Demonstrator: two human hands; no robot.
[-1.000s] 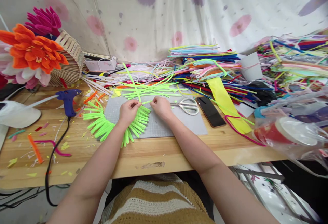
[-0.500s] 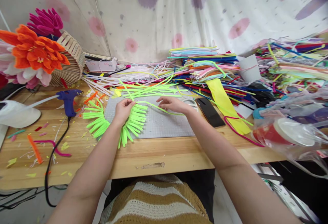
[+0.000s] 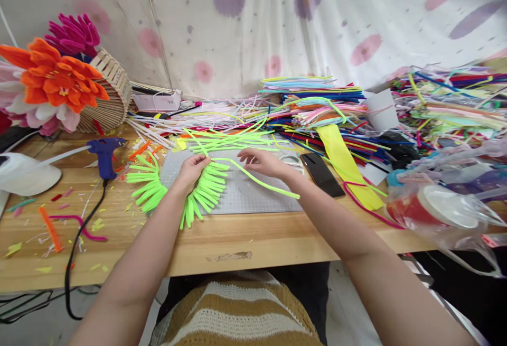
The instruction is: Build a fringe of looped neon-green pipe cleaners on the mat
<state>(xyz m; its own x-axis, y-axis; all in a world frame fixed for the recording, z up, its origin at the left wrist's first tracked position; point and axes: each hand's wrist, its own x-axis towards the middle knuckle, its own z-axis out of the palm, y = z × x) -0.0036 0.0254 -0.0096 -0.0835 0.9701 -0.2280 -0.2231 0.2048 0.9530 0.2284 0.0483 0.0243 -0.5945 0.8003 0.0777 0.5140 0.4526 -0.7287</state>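
My left hand point(image 3: 191, 173) pinches a lime-green pipe cleaner chain point(image 3: 208, 190), whose many short loops fan out in a curve on both sides of my forearm. From its fingertips a long bent pipe cleaner point(image 3: 263, 181) stretches to the right, and its free end lies below my right wrist. My right hand point(image 3: 262, 162) hovers above the grey cutting mat point(image 3: 253, 203), fingers apart and holding nothing, just behind that strand. More straight green pipe cleaners point(image 3: 233, 140) lie in a loose pile beyond both hands.
A blue glue gun point(image 3: 105, 157) with its cord rests at left, near craft flowers point(image 3: 61, 84). White-handled scissors point(image 3: 292, 162) and a black phone point(image 3: 322, 175) lie right of the mat. Pipe cleaner bundles point(image 3: 317, 92) line the back. A bagged cup point(image 3: 439, 206) stands at right.
The long green strand's free end has swung toward me, now running below my right hand and wrist. My right hand has shifted slightly left; my left hand keeps its pinch.
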